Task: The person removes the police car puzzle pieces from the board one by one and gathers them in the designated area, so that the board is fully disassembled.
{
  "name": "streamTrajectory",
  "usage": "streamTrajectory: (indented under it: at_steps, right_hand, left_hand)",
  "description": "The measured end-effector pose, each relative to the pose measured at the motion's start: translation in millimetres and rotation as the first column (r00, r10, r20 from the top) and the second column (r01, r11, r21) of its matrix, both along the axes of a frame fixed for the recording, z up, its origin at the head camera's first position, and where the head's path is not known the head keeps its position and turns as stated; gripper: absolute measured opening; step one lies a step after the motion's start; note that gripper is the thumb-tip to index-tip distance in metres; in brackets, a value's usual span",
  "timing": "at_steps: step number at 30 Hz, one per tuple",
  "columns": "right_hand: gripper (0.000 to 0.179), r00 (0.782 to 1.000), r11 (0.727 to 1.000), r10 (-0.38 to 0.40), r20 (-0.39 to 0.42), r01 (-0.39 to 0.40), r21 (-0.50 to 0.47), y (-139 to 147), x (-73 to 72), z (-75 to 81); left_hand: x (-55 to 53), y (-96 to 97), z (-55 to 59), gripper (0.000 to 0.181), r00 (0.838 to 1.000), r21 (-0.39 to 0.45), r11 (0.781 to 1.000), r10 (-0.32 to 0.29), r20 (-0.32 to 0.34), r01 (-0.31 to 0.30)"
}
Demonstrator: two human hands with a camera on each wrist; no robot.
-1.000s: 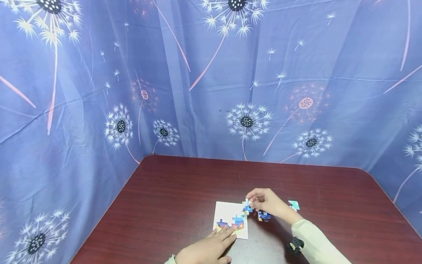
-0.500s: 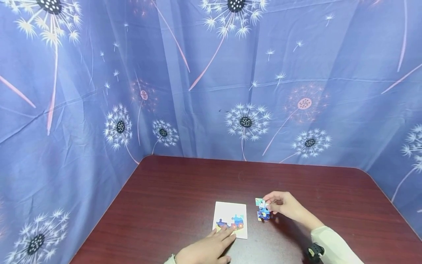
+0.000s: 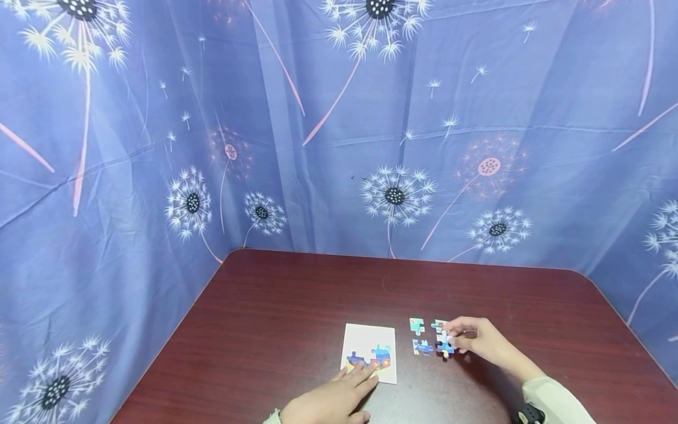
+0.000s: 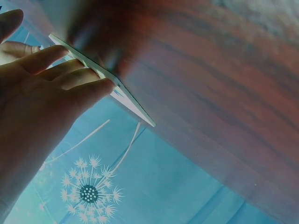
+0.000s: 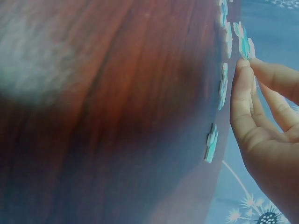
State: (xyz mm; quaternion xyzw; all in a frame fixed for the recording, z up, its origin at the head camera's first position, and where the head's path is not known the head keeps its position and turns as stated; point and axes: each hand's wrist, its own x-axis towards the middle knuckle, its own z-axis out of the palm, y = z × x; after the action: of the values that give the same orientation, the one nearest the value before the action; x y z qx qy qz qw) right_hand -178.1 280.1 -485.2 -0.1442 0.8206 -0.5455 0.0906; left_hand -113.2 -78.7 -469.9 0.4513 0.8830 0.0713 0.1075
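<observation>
A white puzzle board lies on the table, with a few joined blue, red and yellow pieces in its lower part. My left hand rests on the board's near edge, fingers straight; the left wrist view shows these fingers across the thin board. To the right of the board, my right hand pinches a blue and white puzzle piece between thumb and fingertips. In the right wrist view this piece is held up off the table, above the loose pieces.
Several loose pieces lie right of the board, among them a teal one and a dark blue one. Others are partly covered by the right hand and its piece. A patterned blue curtain hangs behind the dark red table.
My right hand has carried its pinched piece from the board's upper right corner rightward, over the loose pieces. More loose pieces have come into sight. My left hand has stayed on the board.
</observation>
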Motion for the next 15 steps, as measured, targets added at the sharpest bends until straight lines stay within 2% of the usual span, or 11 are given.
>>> streamTrajectory:
  at_steps: [7, 15]
  right_hand:
    - [0.029, 0.999, 1.000, -0.003, 0.055, 0.003, 0.003, 1.5, 2.5, -2.0]
    - [0.026, 1.000, 1.000, 0.015, 0.003, -0.015, 0.024, 0.7, 2.5, -6.8]
  left_hand:
    - [-0.9, 0.2, -0.1, 0.058, 1.000, 0.004, 1.000, -0.008, -0.024, 0.008]
    - [-0.7, -0.1, -2.0, 0.058, 1.000, 0.008, 1.000, -0.008, -0.023, 0.008]
